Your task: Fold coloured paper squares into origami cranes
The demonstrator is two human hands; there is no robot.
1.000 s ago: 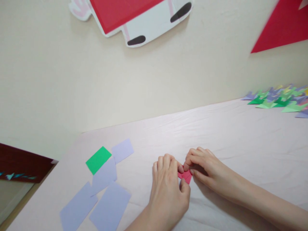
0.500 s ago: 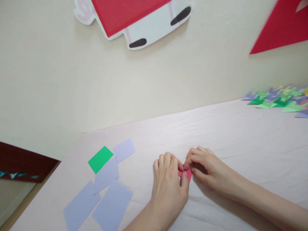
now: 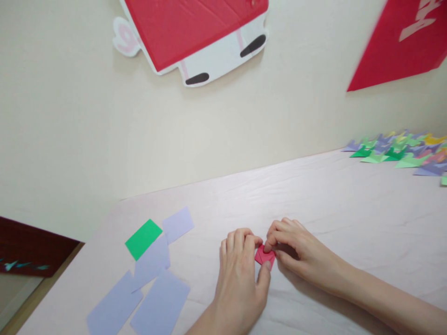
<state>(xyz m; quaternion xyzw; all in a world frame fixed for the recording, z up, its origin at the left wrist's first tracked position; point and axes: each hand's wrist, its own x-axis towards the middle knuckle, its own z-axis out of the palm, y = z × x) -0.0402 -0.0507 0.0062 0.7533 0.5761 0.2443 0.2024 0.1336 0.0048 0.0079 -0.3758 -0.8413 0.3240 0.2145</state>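
A small folded piece of red-pink paper (image 3: 264, 257) lies on the pale cloth between my two hands, with fold lines showing on its top. My left hand (image 3: 240, 274) rests palm down at its left, thumb on its lower edge and index finger near its top corner. From the other side, my right hand (image 3: 296, 249) bends its fingers onto the paper, fingertips pressing its upper part and thumb at its right edge. Part of the paper is covered by these fingers.
On the left lie several lilac paper sheets (image 3: 160, 302) and a green sheet (image 3: 144, 239). Many folded paper figures (image 3: 394, 151) stand at the far right by the wall. The table's left edge (image 3: 52, 286) slants down toward the near corner.
The view has shifted slightly, so the wall decorations sit lower. My hands stay around the red paper; my left fingers have drawn back a little, and more of its folded surface shows.
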